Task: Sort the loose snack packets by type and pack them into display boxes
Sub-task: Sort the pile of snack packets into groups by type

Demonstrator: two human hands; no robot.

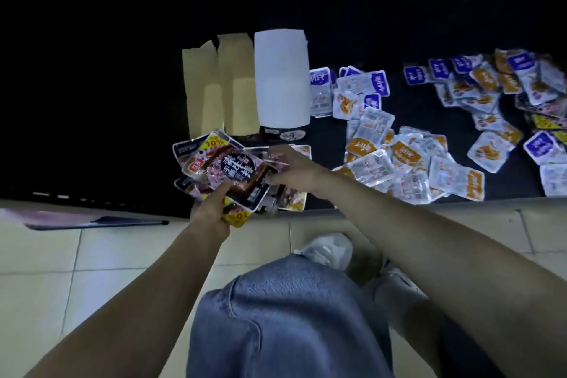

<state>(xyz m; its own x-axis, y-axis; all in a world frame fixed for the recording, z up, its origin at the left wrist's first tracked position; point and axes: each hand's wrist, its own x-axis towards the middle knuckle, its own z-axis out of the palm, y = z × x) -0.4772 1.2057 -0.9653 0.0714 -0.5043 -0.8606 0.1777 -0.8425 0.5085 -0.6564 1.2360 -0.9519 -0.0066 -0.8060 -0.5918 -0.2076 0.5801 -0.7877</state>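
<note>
My left hand point(214, 209) grips the lower edge of a fanned stack of dark beef-snack packets point(233, 170) with yellow "10%" corners. My right hand point(290, 169) pinches the right side of the same stack. Just behind the stack stands an open display box with brown flaps point(221, 92) and a white flap point(280, 77); its inside is hidden. Several orange-labelled packets point(402, 163) and blue-labelled packets point(362, 86) lie loose on the black surface to the right.
A further heap of mixed blue and orange packets point(497, 83) covers the far right. The black surface ends at an edge point(399, 202) above a beige tiled floor point(61, 270). My denim-clad leg point(276, 316) and white shoes point(331, 250) are below.
</note>
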